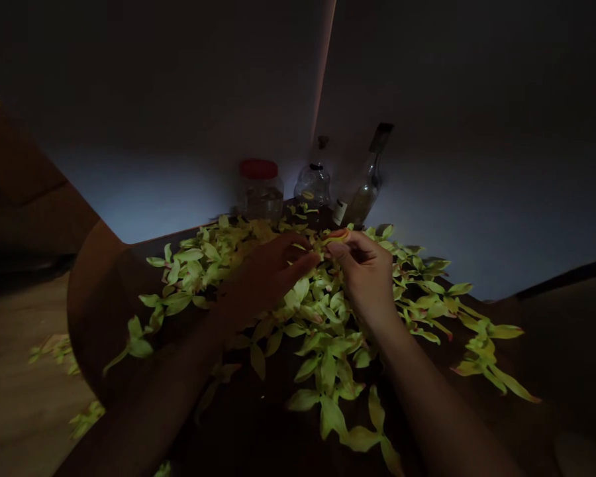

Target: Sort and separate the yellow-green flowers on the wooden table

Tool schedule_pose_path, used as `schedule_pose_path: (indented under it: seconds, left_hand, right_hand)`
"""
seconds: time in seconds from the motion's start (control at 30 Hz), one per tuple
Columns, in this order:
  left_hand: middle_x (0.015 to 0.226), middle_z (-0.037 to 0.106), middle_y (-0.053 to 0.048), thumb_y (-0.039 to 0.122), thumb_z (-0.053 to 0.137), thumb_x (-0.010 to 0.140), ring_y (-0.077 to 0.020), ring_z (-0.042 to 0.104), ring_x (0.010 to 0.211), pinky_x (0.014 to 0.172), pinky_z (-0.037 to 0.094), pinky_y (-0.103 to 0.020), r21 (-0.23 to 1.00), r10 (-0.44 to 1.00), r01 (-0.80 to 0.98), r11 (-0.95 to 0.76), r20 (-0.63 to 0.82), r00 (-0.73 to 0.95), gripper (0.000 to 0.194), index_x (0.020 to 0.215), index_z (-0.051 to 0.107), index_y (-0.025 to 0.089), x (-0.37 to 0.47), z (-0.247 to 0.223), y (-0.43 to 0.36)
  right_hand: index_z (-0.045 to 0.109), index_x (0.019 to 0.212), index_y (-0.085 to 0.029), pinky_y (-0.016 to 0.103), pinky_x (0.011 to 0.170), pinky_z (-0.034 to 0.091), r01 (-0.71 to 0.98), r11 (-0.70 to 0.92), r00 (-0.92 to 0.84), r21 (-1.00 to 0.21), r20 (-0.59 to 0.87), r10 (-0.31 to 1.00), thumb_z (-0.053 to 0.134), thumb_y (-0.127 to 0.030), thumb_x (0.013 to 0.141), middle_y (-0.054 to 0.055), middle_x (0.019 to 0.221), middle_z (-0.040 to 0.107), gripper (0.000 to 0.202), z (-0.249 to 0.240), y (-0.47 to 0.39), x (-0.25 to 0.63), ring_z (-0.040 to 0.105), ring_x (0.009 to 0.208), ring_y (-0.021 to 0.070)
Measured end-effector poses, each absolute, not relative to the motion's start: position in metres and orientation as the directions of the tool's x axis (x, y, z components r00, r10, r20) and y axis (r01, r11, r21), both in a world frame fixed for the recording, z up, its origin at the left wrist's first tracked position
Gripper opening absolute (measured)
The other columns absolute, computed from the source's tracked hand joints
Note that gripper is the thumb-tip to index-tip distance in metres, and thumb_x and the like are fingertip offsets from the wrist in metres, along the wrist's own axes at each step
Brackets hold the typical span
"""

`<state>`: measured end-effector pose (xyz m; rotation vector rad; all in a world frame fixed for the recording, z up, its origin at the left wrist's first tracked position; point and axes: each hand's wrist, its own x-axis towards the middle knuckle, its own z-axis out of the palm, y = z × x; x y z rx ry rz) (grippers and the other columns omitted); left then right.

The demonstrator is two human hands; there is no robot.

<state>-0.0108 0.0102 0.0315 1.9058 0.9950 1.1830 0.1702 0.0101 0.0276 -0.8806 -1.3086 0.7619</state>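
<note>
A thick spread of yellow-green, leaf-shaped petals [328,361], some with pinkish tips, covers much of a dark table. Above the middle of it, my right hand [370,268] pinches a small yellowish petal [336,237] between thumb and fingertips. My left hand [275,268] is just to the left, palm side in shadow, its thumb and curved forefinger apart. Its fingertips come close to the petal, and I see nothing held in them. Dim light hides the left hand's other fingers.
Behind the spread stand a red-lidded jar [259,189], a rounded clear bottle [314,184] and a tall, tilted-looking bottle [367,185], near a wall corner. The table's curved edge [74,311] is at left. More petals [54,348] lie on the floor.
</note>
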Motion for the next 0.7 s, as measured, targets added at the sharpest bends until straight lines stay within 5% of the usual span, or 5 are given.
schedule_pose_path:
  seconds: [0.17, 0.3, 0.5, 0.7]
  left_hand:
    - [0.088, 0.068, 0.0, 0.032, 0.076, 0.088, -0.0116, 0.061, 0.072, 0.066, 0.045, -0.023, 0.723, 0.834, 0.422, -0.546, 0.517, 0.193, 0.017, 0.091, 0.065, 0.019, -0.008, 0.029, 0.007]
    - [0.091, 0.066, -0.001, 0.022, 0.086, 0.078, -0.012, 0.057, 0.074, 0.069, 0.045, -0.024, 0.656, 0.772, 0.451, -0.605, 0.623, 0.13, 0.027, 0.092, 0.063, 0.017, -0.006, 0.027, 0.009]
    - [0.081, 0.071, 0.001, 0.035, 0.082, 0.084, -0.012, 0.061, 0.07, 0.064, 0.045, -0.022, 0.761, 0.809, 0.275, -0.587, 0.56, 0.179, 0.018, 0.085, 0.073, 0.019, -0.01, 0.025, 0.012]
    - [0.076, 0.073, 0.002, 0.034, 0.078, 0.086, -0.0126, 0.064, 0.069, 0.064, 0.044, -0.022, 0.759, 0.81, 0.289, -0.584, 0.568, 0.145, 0.014, 0.083, 0.08, 0.02, -0.017, 0.023, 0.018]
  right_hand:
    - [0.08, 0.097, -0.025, 0.025, 0.072, 0.055, 0.017, 0.445, 0.094, -0.895, 0.445, 0.891, 0.082, -0.034, 0.078, 0.0, 0.093, 0.078, 0.021, 0.026, 0.005, 0.161, 0.07, 0.081, 0.0136]
    - [0.077, 0.112, -0.025, 0.03, 0.08, 0.059, 0.04, 0.432, 0.126, -0.901, 0.433, 0.892, 0.08, -0.028, 0.079, 0.0, 0.097, 0.08, 0.034, 0.024, 0.005, 0.157, 0.074, 0.088, 0.0166]
    - [0.079, 0.086, -0.022, 0.027, 0.072, 0.061, 0.005, 0.451, 0.123, -0.892, 0.448, 0.885, 0.082, -0.021, 0.072, -0.002, 0.084, 0.08, 0.014, 0.022, 0.006, 0.154, 0.076, 0.08, 0.0175]
    - [0.083, 0.095, -0.026, 0.031, 0.081, 0.063, 0.047, 0.406, 0.102, -0.913, 0.408, 0.907, 0.086, -0.028, 0.072, -0.003, 0.097, 0.081, 0.023, 0.017, 0.006, 0.154, 0.077, 0.09, 0.02]
